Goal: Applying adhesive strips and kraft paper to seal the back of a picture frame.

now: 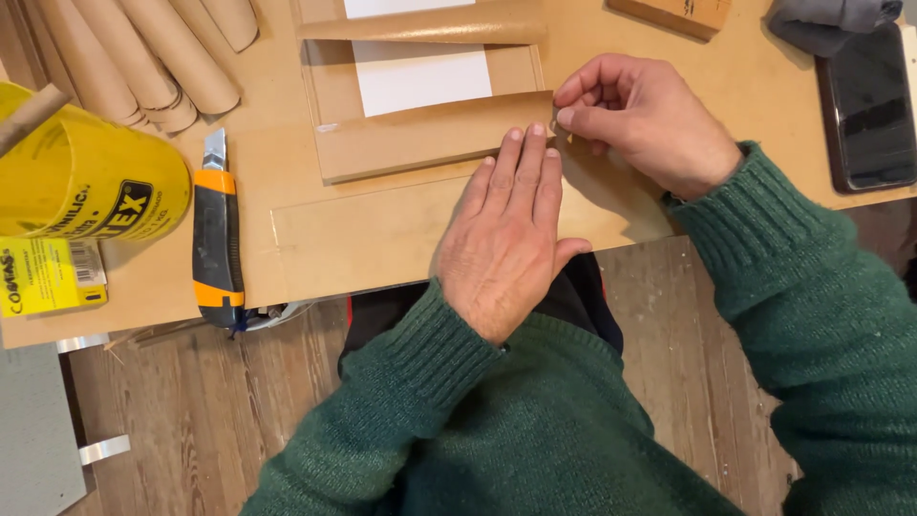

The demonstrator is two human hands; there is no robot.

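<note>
Flat left hand (511, 234) on smooth cardboard strip (420, 139)

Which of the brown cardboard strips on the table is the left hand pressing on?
The lower cardboard strip, just below the white paper. The left hand has its fingertips on its right end; the upper strip lies untouched beyond the paper.

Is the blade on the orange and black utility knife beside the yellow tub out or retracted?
Out. A pale metal blade tip projects from the top end of the orange and black utility knife, which lies flat on the brown board.
</note>
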